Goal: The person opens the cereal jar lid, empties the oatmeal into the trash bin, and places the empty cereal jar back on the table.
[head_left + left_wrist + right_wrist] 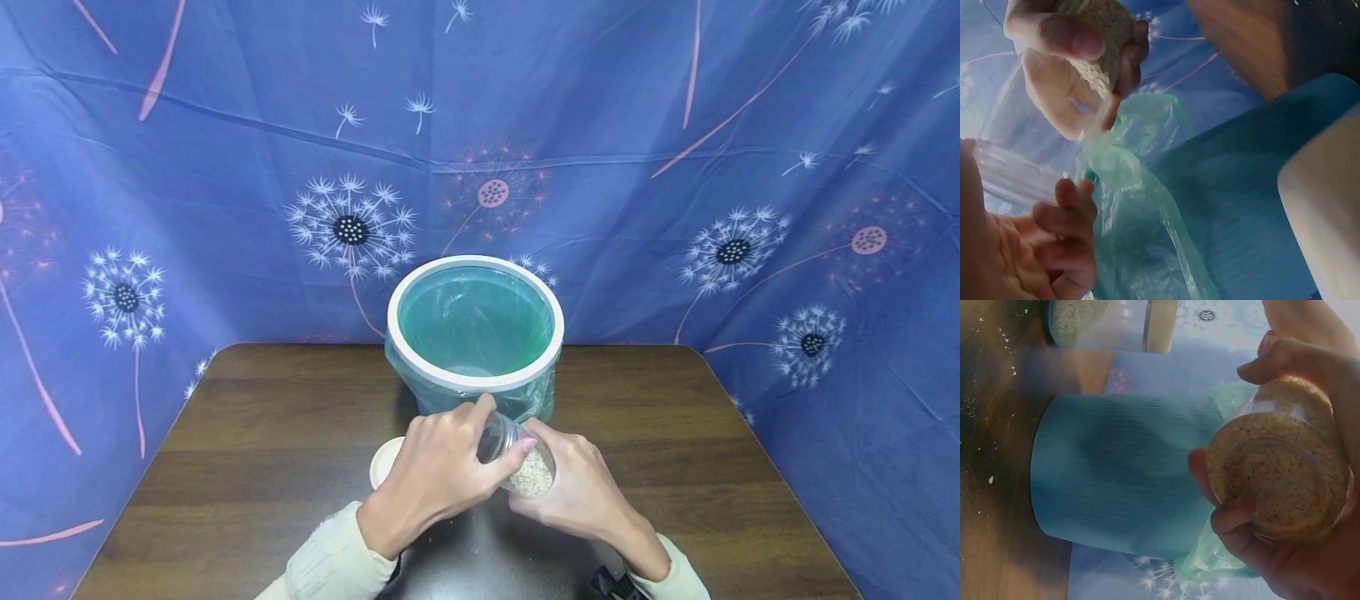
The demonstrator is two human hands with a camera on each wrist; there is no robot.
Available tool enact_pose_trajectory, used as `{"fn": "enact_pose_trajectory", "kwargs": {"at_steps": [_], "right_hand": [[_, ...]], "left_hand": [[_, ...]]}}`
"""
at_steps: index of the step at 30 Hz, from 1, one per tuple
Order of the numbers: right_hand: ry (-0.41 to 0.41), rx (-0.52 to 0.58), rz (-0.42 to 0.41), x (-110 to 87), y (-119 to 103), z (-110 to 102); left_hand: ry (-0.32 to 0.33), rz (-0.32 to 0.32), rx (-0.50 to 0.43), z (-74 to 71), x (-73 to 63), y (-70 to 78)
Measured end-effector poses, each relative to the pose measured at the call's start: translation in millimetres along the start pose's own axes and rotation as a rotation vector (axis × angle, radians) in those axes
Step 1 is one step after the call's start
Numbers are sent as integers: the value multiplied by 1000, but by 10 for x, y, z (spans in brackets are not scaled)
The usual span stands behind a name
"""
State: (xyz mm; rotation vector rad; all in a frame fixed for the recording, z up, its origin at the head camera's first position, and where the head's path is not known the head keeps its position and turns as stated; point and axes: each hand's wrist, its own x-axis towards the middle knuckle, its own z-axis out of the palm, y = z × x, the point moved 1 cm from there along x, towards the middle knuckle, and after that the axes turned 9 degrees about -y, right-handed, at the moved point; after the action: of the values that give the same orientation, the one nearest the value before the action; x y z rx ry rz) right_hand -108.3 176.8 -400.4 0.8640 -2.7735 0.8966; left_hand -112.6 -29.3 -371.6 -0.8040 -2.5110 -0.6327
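Observation:
A clear jar point(534, 475) of pale oat-like flakes is held tilted between both hands, just in front of the bin. My right hand point(573, 483) grips its flake-filled base, and in the right wrist view the round bottom of the jar point(1272, 478) faces the camera. My left hand point(438, 458) holds the clear ridged mouth end, thumb on one side and fingers on the other. Curled fingers of the left hand point(1063, 234) show in the left wrist view beside the clear plastic. Whether a lid covers the mouth is hidden by the left hand.
Behind the hands stands a teal bin point(480, 379) with a white rim and a green plastic liner. A second jar of flakes point(1085, 322) with a cream lid point(384, 462) stands left of the hands on the brown table point(675, 433). Blue patterned cloth point(600, 108) hangs behind.

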Motion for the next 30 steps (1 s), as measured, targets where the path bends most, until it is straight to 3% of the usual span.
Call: {"fn": "enact_pose_trajectory", "kwargs": {"at_steps": [4,10,18,22,30], "right_hand": [[-50,92,-29,7,20,-26],[-143,286,-125,-5,63,-61],[-349,508,-184,-4,102,-119],[-395,545,-213,-6,130,-106],[-375,536,-227,-2,133,-77]], "left_hand": [[-15,60,7,-18,-19,-30],[33,203,39,-39,-33,-68],[67,355,67,-76,18,-72],[93,385,49,-73,32,-50],[127,389,65,-53,50,-33]]}}
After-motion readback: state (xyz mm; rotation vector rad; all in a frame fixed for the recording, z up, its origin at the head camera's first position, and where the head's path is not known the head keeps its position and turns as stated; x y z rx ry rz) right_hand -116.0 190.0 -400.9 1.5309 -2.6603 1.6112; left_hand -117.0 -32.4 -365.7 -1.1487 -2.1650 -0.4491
